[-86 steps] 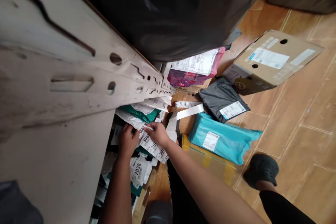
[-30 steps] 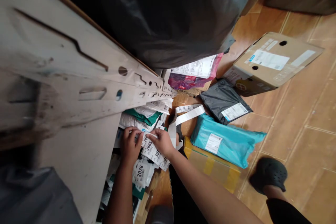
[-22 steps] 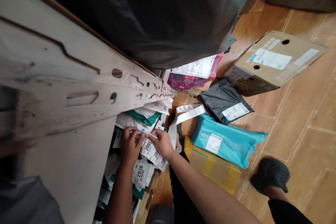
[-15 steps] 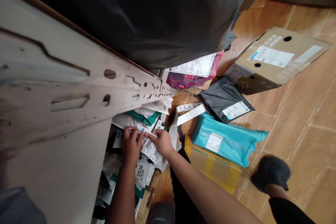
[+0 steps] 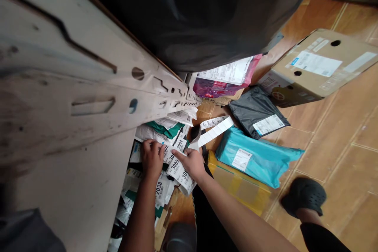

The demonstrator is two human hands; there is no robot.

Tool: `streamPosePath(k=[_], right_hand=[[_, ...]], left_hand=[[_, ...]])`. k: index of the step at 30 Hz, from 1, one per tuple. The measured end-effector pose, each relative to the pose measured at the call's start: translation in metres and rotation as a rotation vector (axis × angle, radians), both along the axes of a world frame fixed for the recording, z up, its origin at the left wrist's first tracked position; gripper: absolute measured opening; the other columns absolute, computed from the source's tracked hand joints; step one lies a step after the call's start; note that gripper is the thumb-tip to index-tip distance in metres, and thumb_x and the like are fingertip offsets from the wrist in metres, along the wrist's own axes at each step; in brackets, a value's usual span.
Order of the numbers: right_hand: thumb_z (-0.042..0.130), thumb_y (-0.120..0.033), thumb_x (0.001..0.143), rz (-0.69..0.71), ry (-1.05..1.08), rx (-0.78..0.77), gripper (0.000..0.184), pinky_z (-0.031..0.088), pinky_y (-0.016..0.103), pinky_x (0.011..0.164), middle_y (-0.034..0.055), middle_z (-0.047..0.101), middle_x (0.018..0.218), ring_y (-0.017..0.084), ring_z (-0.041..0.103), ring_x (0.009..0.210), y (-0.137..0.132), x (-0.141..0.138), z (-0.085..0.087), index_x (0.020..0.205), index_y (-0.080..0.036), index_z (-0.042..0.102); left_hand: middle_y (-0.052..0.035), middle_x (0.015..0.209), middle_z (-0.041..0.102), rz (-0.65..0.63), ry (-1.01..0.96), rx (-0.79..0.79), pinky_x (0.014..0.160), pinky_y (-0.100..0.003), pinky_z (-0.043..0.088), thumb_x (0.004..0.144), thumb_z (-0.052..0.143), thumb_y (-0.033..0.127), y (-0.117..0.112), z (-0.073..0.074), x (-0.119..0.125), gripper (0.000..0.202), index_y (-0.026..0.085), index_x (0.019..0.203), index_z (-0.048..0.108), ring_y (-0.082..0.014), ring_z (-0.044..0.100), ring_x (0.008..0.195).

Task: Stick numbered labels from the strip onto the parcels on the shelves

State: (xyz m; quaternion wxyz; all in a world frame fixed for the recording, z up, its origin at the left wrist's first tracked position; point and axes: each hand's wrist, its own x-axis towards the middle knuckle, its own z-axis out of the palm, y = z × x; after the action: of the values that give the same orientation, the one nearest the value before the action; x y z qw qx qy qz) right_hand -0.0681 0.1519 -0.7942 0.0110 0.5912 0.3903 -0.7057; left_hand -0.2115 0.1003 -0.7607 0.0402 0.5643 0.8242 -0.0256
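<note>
The left hand (image 5: 152, 156) and right hand (image 5: 193, 163), fingertips nearly meeting half a second ago, are farther apart, more digits showing between. The right fingers pinch the numbered label strip (image 5: 176, 168); the left fingers bend just beside its upper end, their grip unclear. Beyond, a paper loop (image 5: 215, 131) curls near the turquoise plastic parcel (image 5: 262, 158).

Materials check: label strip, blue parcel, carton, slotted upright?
Label strip: paper or thin film, matte white; it curls freely.
Blue parcel: likely plastic film, slightly shiny; creased, with a loose, wrinkled end.
Carton: cardboard, matte brown; flat faces and crisp edges.
Slotted upright: probably painted metal, dull off-white; cut-out slots, scuffed surface.
</note>
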Motion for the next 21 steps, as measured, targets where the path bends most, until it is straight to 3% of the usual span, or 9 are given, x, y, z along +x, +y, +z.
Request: streamPosePath(k=[3,7,9,12,16,21], right_hand=[[0.062,-0.059,0.064,-0.027,-0.031,-0.039,0.052,0.024,0.025,0.043,-0.0048,0.036,0.043,0.010,0.033,0.044,-0.004,0.021,0.001,0.043,-0.023,0.031],[0.063,-0.062,0.059,-0.199,-0.005,-0.162,0.053,0.023,0.024,0.042,-0.0050,0.036,0.042,0.008,0.031,0.042,-0.006,0.067,-0.003,0.043,-0.023,0.030],[0.065,-0.064,0.055,-0.289,0.006,-0.217,0.055,0.022,0.024,0.041,-0.0051,0.037,0.040,0.008,0.030,0.040,-0.005,0.090,-0.007,0.043,-0.023,0.031],[0.069,-0.066,0.051,-0.349,-0.015,-0.288,0.056,0.021,0.024,0.039,-0.0038,0.041,0.039,0.007,0.032,0.038,-0.005,0.115,-0.015,0.044,-0.022,0.035],[0.071,-0.067,0.048,-0.385,0.006,-0.341,0.056,0.022,0.023,0.039,-0.0031,0.044,0.039,0.008,0.035,0.037,-0.005,0.123,-0.024,0.045,-0.021,0.039],[0.076,-0.063,0.048,-0.393,0.207,-0.327,0.055,0.022,0.022,0.040,-0.0048,0.045,0.040,0.006,0.034,0.038,0.004,0.106,-0.016,0.046,-0.018,0.044]], left_hand=[[-0.0114,0.097,0.050,-0.002,-0.008,0.000,0.082,-0.040,0.046,0.086,0.054,0.033,0.000,0.000,-0.002,0.017,0.016,0.081,0.058,-0.0255,0.052,0.093],[-0.0123,0.099,0.054,-0.009,-0.077,0.075,0.082,-0.038,0.047,0.087,0.052,0.026,-0.002,0.002,-0.004,0.019,0.013,0.101,0.055,-0.0236,0.053,0.092],[-0.0108,0.102,0.052,-0.038,-0.103,0.048,0.082,-0.037,0.047,0.088,0.047,0.021,-0.001,0.005,-0.001,0.015,0.018,0.094,0.060,-0.0222,0.052,0.092],[-0.0114,0.107,0.047,-0.022,-0.066,-0.017,0.085,-0.041,0.046,0.085,0.054,0.029,0.002,0.008,0.008,0.014,0.020,0.090,0.064,-0.0252,0.049,0.095],[-0.0118,0.105,0.045,0.011,-0.026,-0.074,0.089,-0.046,0.045,0.077,0.066,0.038,0.005,0.010,0.011,0.023,0.017,0.085,0.061,-0.0283,0.048,0.097],[-0.0091,0.106,0.045,0.005,-0.213,-0.172,0.088,-0.043,0.047,0.064,0.078,0.034,0.010,0.019,-0.002,0.037,0.021,0.094,0.062,-0.0277,0.050,0.099]])
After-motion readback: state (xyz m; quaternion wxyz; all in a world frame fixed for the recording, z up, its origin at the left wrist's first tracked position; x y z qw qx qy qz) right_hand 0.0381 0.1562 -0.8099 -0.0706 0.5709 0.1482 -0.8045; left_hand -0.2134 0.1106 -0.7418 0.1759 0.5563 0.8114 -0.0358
